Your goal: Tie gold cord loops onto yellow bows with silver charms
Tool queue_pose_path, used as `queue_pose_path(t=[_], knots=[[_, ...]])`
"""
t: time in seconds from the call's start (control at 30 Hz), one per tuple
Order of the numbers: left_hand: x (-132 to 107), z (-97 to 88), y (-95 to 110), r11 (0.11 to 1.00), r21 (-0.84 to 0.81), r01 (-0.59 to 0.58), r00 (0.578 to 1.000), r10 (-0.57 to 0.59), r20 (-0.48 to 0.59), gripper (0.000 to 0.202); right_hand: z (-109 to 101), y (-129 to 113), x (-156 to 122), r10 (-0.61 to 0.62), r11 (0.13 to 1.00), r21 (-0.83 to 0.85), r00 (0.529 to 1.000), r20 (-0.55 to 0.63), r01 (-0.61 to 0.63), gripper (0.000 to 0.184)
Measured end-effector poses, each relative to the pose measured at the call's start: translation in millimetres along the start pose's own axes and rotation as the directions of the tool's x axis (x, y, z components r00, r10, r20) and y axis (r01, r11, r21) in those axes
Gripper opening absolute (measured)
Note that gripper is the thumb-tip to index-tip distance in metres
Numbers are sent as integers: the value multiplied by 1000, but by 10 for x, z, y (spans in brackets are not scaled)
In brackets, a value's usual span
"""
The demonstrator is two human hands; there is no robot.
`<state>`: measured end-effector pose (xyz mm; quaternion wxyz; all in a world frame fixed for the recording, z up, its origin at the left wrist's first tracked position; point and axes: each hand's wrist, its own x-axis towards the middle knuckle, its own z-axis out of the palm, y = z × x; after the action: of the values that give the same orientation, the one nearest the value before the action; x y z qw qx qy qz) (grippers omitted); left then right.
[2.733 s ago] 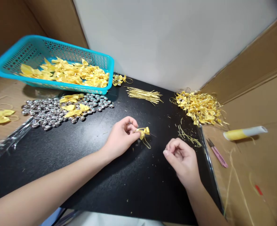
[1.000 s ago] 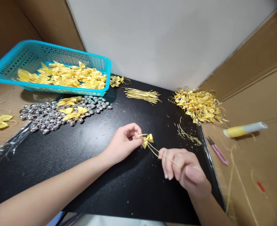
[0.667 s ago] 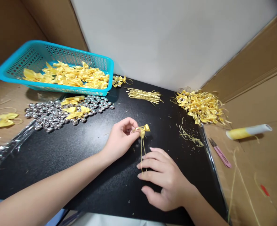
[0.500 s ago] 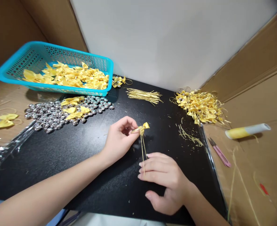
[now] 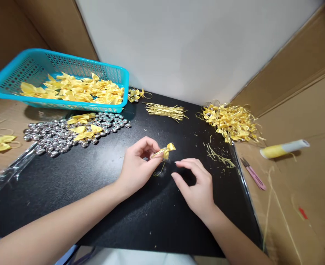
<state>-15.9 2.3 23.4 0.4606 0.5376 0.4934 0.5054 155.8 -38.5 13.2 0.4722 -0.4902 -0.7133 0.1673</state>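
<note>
we pinch the yellow bow [image 5: 167, 150] in our left hand [image 5: 138, 162] over the table [image 5: 109, 211], likely so its cord [image 5: 161, 170] hangs clear toward seven o'clock; our right hand [image 5: 198, 187], half-spread, gripping nothing visible, sits toward five.

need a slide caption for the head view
Left hand pinches a yellow bow over a black table, the right hand open beside it.

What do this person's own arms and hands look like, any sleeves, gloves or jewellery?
The left hand and right hand are bare: no gloves or rings show. The left forearm and right forearm are slim and uncovered, with no sleeve, watch, bracelet or clear marking in view.
</note>
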Motion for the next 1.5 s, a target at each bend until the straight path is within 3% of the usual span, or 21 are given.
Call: queue_pose_path(t=[0.1, 0.23, 0.43, 0.67, 0.8, 0.9, 1.1, 1.3, 1.5], knots=[[-65, 47, 12, 998, -28, 61, 996, -58, 71, 14, 96, 23, -7, 50, 998, 39, 998, -26, -49, 18], [-95, 88, -1, 984, -100, 147, 982, -132, 137, 15, 127, 56, -19, -69, 997, 16, 992, -102, 71, 18], [-81, 106, -8, 949, -186, 255, 955, -217, 200, 19, 83, 96, 20, -234, 972, 9, 967, -106, 236, 18], [-107, 108, -16, 945, -186, 270, 945, -222, 240, 19, 38, 56, 38, -285, 958, -52, 950, -124, 281, 18], [-123, 115, -5, 960, -154, 236, 943, -188, 274, 16, 10, 60, 38, -130, 990, 31, 978, -162, 136, 13], [-135, 121, 6, 972, -115, 206, 942, -165, 291, 14, 4, 72, 46, 43, 982, 189, 994, -101, -23, 7], [-153, 112, -5, 990, -33, 140, 946, -124, 301, 12, 4, 75, 70, 304, 820, 488, 950, 74, -300, 3], [-140, 107, 2, 994, 12, 108, 943, -106, 317, 11, -20, 95, 96, 376, 719, 568, 912, 166, -400, 6], [-156, 98, 14, 996, 48, 77, 937, -89, 337, 9, -37, 103, 106, 417, 718, 532, 890, 187, -448, 9]])
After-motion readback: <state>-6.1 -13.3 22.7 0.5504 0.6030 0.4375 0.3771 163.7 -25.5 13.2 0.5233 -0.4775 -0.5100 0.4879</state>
